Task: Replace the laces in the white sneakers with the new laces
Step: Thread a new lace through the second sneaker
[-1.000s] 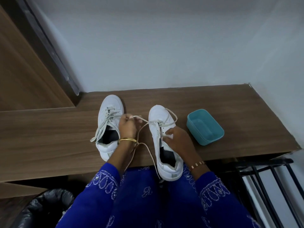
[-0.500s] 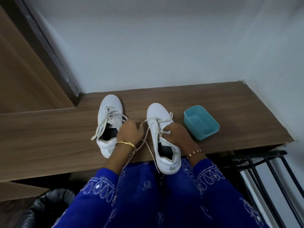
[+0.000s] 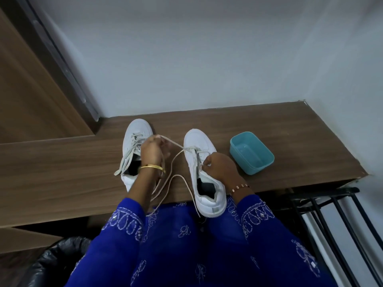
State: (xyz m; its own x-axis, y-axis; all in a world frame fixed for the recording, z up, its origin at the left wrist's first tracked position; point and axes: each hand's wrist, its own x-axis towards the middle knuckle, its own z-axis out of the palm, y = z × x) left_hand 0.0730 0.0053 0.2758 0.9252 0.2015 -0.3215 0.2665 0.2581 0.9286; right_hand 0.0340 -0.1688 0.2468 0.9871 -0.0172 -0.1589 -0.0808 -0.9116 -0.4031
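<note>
Cream lace (image 3: pixel 176 160) runs from the left hand (image 3: pixel 152 151), whose fingers (image 3: pixel 154 138) pinch its end, across to the eyelets of the right sneaker (image 3: pixel 204 179); its slack loops toward the desk (image 3: pixel 62 162) edge. On that sneaker's tongue the right hand (image 3: pixel 220 168) pinches the lacing. Partly hidden behind the left hand, the left sneaker (image 3: pixel 134 141) stands beside the right sneaker, laced. Right of the right sneaker sits a teal tub (image 3: pixel 251 155); a black rack (image 3: pixel 335 220) stands below that.
</note>
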